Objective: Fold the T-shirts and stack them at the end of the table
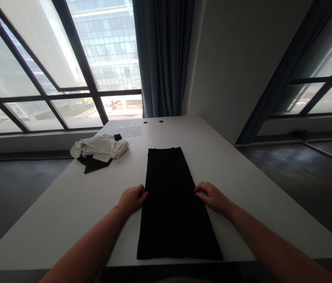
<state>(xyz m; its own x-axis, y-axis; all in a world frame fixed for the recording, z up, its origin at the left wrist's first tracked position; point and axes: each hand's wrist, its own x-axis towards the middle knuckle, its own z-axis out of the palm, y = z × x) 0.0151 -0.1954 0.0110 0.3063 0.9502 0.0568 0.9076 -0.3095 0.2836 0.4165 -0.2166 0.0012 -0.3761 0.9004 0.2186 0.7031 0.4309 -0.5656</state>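
We have a long piece of black fabric (171, 212) lying flat on the white table (242, 224), reaching almost to the near edge. Our left hand (132, 197) has its fingers curled at the fabric's left edge, our right hand (213, 197) likewise at the right. Farther left, we see a crumpled white cloth (99, 146) over a dark cloth (95, 165), near some papers (133, 131). A blue curtain (164, 59) hangs beyond the far end.

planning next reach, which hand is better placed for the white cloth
The left hand, probably: it is nearer the white cloth, at the left edge of the long black cloth; the right hand is at the opposite edge.
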